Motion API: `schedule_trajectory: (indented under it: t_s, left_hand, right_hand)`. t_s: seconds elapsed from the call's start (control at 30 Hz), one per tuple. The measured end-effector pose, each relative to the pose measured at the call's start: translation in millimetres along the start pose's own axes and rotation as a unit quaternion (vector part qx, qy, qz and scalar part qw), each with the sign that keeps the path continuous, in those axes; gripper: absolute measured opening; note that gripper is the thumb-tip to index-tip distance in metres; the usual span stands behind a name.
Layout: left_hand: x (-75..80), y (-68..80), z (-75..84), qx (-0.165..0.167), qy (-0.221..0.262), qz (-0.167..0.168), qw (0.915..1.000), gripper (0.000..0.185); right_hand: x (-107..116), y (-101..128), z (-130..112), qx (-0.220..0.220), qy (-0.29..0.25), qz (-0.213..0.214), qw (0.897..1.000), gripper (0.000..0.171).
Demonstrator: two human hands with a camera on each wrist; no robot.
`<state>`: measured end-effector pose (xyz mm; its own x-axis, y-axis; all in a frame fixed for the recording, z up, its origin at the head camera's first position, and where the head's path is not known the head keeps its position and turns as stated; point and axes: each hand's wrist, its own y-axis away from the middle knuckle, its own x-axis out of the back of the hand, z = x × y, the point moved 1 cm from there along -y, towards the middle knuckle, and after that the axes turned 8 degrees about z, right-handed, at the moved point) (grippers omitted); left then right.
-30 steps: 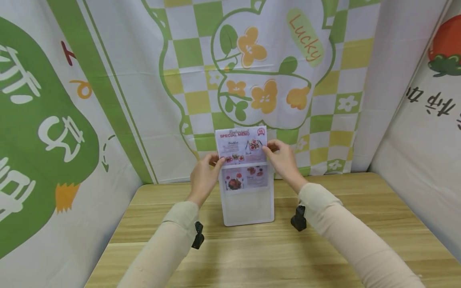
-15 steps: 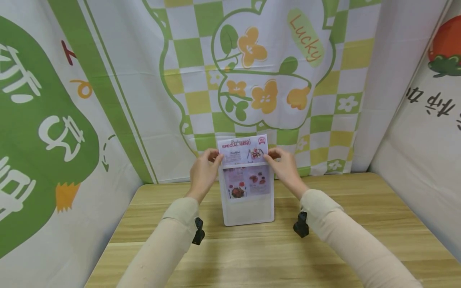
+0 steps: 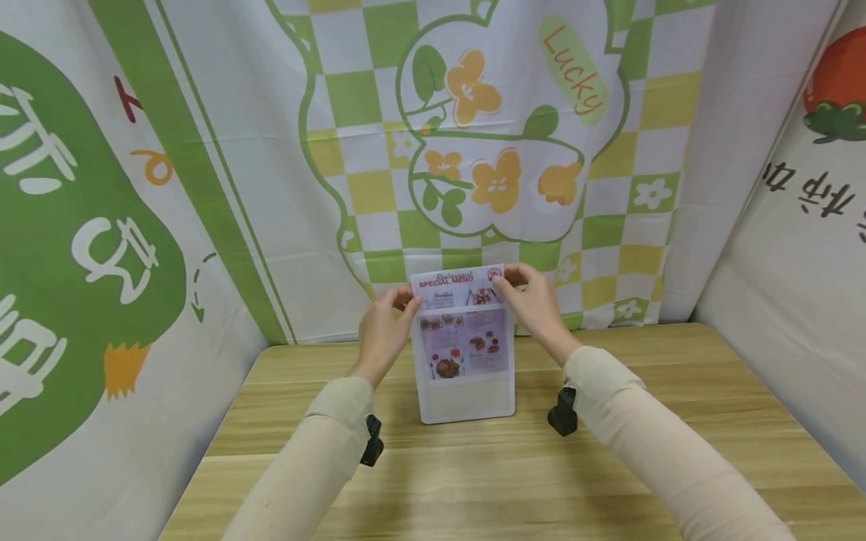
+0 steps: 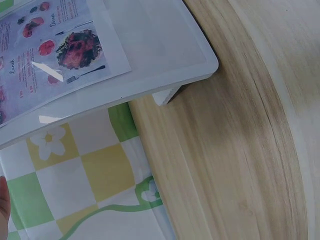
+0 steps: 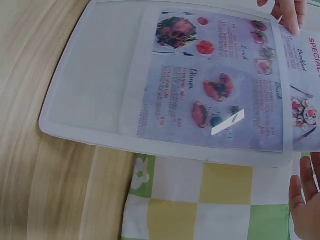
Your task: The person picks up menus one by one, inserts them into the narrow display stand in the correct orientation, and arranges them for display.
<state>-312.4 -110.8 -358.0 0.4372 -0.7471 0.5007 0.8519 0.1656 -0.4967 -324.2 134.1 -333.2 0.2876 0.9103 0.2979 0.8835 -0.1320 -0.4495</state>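
A printed menu sheet (image 3: 463, 342) headed "SPECIAL MENU" stands partly inside a clear upright sign holder (image 3: 467, 402) on the wooden table (image 3: 473, 481). Only its top strip shows above the holder's rim. My left hand (image 3: 404, 302) pinches the sheet's upper left edge, and my right hand (image 3: 504, 282) pinches its upper right corner. In the right wrist view the menu sheet (image 5: 215, 90) lies behind the holder's (image 5: 90, 75) clear face, with left fingertips (image 5: 287, 12) at its far edge. The left wrist view shows the holder's (image 4: 165, 55) lower corner and foot on the table.
Patterned green, yellow and white cloth (image 3: 487, 150) hangs close behind the holder and along both sides. Bare wooden tabletop runs in front of the holder and to either side. A black wrist camera (image 3: 371, 443) sits on each forearm.
The menu sheet has slid down into the holder, so less of it stands above the rim. Both hands have stayed at its top edge and come down slightly.
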Motion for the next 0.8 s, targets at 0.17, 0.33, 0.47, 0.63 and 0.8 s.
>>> schedule_trajectory:
  t_s: [0.17,0.33,0.47,0.63,0.8]
  left_hand:
    - [-0.5,-0.2,0.2,-0.004,-0.009,-0.001,1.0000,0.026]
    - [0.3,-4.4,5.6,-0.011,-0.001,0.002,0.9999,0.028]
    - [0.8,-8.3,10.1,-0.014,0.002,0.008,0.9999,0.029]
    - [1.3,-11.0,12.1,-0.024,0.004,0.020,0.9995,0.027]
    - [1.5,-9.1,9.7,-0.033,0.019,0.019,0.9991,0.026]
  right_hand:
    - [0.8,-2.3,-4.1,0.012,-0.008,0.016,1.000,0.024]
    - [1.5,-2.7,-1.6,0.023,-0.007,0.022,0.999,0.023]
    - [1.8,-1.9,2.7,0.028,-0.009,0.021,0.999,0.027]
    - [1.3,-1.8,6.5,0.033,-0.015,0.022,0.999,0.026]
    - [1.3,0.4,10.6,0.038,-0.007,0.018,0.999,0.022]
